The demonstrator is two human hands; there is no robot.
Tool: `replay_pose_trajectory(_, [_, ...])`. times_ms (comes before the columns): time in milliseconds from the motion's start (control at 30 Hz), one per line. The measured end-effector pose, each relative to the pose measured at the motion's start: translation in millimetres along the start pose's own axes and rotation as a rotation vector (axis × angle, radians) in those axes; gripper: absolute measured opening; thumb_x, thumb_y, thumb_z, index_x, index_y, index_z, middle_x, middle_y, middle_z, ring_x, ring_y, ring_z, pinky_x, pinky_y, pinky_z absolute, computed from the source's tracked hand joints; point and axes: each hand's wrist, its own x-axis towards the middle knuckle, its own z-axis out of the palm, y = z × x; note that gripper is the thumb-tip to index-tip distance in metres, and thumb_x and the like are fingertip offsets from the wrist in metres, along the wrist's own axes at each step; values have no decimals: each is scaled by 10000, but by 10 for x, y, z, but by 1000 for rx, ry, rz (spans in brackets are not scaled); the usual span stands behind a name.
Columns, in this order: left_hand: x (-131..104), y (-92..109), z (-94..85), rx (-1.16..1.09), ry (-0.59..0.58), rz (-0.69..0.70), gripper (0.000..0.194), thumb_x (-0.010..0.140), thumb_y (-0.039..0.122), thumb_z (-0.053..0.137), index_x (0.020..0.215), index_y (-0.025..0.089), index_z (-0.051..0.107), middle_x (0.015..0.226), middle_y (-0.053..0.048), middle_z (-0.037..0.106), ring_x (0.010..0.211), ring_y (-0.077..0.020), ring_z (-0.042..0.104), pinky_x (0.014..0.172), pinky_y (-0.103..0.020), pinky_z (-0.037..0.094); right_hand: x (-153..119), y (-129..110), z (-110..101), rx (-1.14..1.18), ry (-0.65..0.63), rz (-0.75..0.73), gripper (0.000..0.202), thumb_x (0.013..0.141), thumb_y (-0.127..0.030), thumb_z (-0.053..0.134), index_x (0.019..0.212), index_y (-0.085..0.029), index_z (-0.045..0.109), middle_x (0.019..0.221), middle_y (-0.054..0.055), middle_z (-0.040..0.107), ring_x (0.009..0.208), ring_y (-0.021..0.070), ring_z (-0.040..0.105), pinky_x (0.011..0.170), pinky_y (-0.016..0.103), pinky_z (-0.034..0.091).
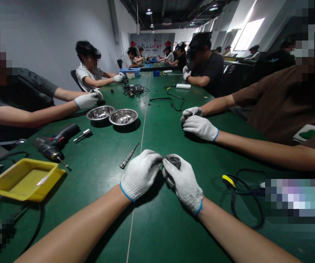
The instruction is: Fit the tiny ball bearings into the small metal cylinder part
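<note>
Handwork is seemingly needing steadiness next, my right grip clasping a dark cylinder, my left grip (hold unclear from here) adjoining.

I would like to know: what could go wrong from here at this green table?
The dark round part might slip from the gloved right hand and drop onto the table.

The slim pointed tool lies loose close to the left hand, which could knock it or be pricked.

The drill lies with its bit exposed, so a reaching arm could catch on it.
</note>
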Motion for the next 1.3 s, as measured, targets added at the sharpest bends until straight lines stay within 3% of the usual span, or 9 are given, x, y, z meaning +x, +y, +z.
replay_pose_trajectory(433, [31,36,-18,-37,29,-73,116,1024,243,615,1105,189,679,1029,-81,718,960,-212,727,866,-347,619,18,9,-6,-26,35,-60,401,776,-558,817,733,-216,611,544,-46,547,449,109,410,416,252,320])
replay_pose_trajectory(667, [22,40,-26,-56,-3,-36,121,1043,238,589,1089,197,693,1017,-78,723,941,-200,732,843,-325,618,19,53,-27,-38,58,-56,367,797,-531,808,749,-220,619,523,-59,526,416,105,384,403,257,310])
replay_pose_trajectory(900, [16,42,-22,-81,38,-4,119,1040,226,596,1090,186,696,1015,-79,732,933,-189,736,839,-308,615,23,48,-17,-4,79,-47,400,778,-549,825,736,-222,599,516,-67,519,398,95,370,385,252,297])
replay_pose_trajectory(1300, [19,45,-35,-71,34,-32,115,1035,238,608,1050,192,712,976,-66,733,895,-185,732,826,-313,616,7,15,-10,-46,75,-46,419,775,-586,798,709,-226,595,513,-54,534,404,104,392,386,258,312])
